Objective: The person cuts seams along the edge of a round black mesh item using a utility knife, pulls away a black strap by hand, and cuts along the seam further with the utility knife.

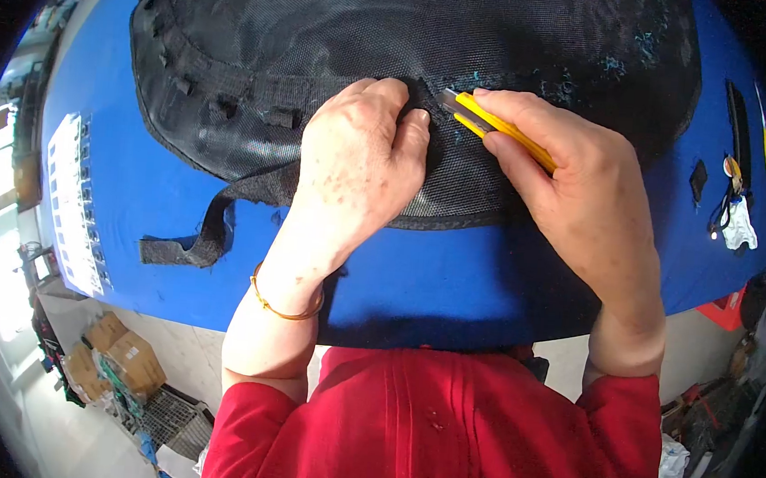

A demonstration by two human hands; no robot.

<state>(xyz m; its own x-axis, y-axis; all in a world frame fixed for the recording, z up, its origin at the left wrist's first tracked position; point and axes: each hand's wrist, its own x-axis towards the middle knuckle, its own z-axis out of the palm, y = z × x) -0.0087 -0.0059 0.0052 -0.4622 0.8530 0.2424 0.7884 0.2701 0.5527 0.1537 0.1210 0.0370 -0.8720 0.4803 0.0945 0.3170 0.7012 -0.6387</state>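
Note:
A large black mesh piece with a bound edge lies over the blue tabletop. My left hand is closed, its fingers curled on a black webbing strap; the strap's loose frayed end hangs to the left. In my right hand is a yellow utility knife, its blade tip close to the mesh just right of my left fingers. Bits of teal thread cling to the mesh at the upper right. Along the left of the mesh runs a sewn strip with several small black loops.
On the blue table, a white sheet of small clips or prints lies at the left. At the right are a black strip, a small black piece and a white crumpled tag. Cardboard boxes stand on the floor.

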